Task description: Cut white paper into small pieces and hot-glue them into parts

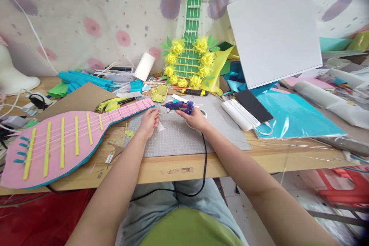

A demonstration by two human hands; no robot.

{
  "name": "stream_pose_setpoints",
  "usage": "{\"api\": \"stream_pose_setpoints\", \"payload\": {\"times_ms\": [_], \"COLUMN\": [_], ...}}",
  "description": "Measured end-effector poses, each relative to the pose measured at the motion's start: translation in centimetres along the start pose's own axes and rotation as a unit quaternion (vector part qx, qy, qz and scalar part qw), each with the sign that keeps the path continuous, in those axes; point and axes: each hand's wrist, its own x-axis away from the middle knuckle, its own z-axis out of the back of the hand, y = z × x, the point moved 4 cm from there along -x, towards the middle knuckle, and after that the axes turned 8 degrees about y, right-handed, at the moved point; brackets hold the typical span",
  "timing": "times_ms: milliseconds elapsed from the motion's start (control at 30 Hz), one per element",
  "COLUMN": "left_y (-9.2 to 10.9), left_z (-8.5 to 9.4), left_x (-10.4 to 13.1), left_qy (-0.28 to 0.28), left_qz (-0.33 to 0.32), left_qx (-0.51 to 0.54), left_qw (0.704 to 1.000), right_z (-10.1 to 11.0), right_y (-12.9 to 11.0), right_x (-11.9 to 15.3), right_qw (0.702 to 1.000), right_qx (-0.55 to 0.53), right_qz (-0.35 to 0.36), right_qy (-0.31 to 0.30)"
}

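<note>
My right hand [195, 117] is wrapped round a purple glue gun [181, 106], its nozzle aimed left, with a black cord trailing down off the table edge. Just left of the nozzle, my left hand [150, 123] is closed in a pinch; what its fingertips hold is too small to make out. A small white strip [160, 126] lies beside that hand on the grey cutting mat [178, 144]. At the left rests a pink cardboard lute [57, 142] with yellow bars and white strings, its neck end close to my left hand.
A green string instrument [188, 55] ringed with yellow paper flowers leans at the back. A yellow-black utility knife [194, 92] lies before it. To the right are a white power bank [240, 115], a dark phone [253, 109], blue sheets [300, 117] and a leaning white board [276, 27].
</note>
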Motion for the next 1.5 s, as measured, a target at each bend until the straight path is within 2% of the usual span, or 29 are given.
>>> {"api": "stream_pose_setpoints", "payload": {"times_ms": [233, 633, 1133, 1400, 1500], "left_y": [0.1, 0.1, 0.0, -0.2, -0.2], "left_z": [-0.1, -0.2, -0.2, -0.1, -0.1], "left_x": [0.1, 0.1, 0.0, -0.1, -0.1], "left_qy": [0.003, 0.001, -0.004, -0.019, -0.030], "left_qz": [0.000, 0.001, 0.001, 0.007, 0.013], "left_qx": [0.006, 0.009, 0.003, -0.001, -0.001], "left_qw": [1.000, 1.000, 1.000, 1.000, 0.999], "right_z": [-0.2, -0.3, 0.0, 0.1, 0.9], "right_y": [-0.3, -0.6, -0.1, 0.1, 0.4], "right_x": [0.2, 0.2, -0.1, -0.2, -0.6], "right_qw": [1.000, 1.000, 1.000, 1.000, 0.998], "right_qx": [0.007, -0.010, 0.001, 0.004, 0.001], "right_qz": [-0.011, 0.014, 0.004, -0.011, -0.029], "right_qy": [-0.008, -0.018, -0.005, 0.012, 0.048]}}
